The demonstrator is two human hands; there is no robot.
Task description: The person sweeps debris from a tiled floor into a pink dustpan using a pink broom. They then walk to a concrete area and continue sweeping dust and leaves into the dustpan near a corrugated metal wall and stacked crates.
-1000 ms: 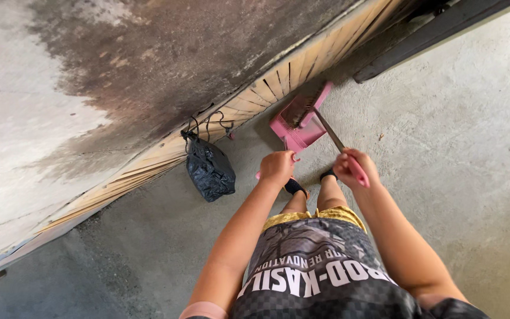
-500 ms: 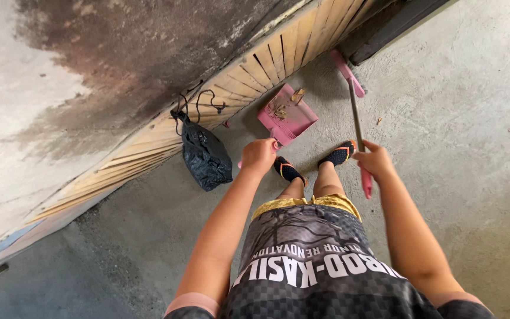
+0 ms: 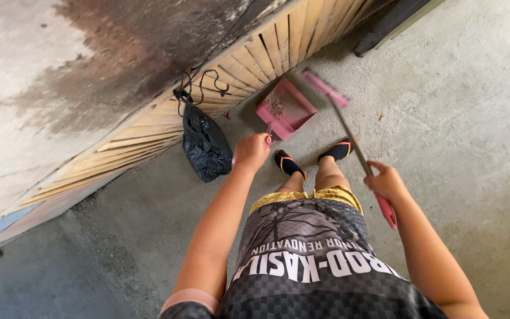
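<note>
Concrete floor [image 3: 473, 118] (stained wall [image 3: 60, 71]) — left hand [image 3: 251, 151] clamped on dustpan [image 3: 285, 108], right hand [image 3: 386, 182] on broom [image 3: 349, 139].

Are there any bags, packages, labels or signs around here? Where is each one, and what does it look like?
Crumpled black plastic bag: on the concrete floor against the slatted wooden strip, left of the left hand; dark cords above it.
Large white printed lettering: across the person's dark checked shirt.
No signs or screens visible.

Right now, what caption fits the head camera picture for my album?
Left hand holds a pink dustpan on the concrete floor; right hand holds a pink broom.
</note>
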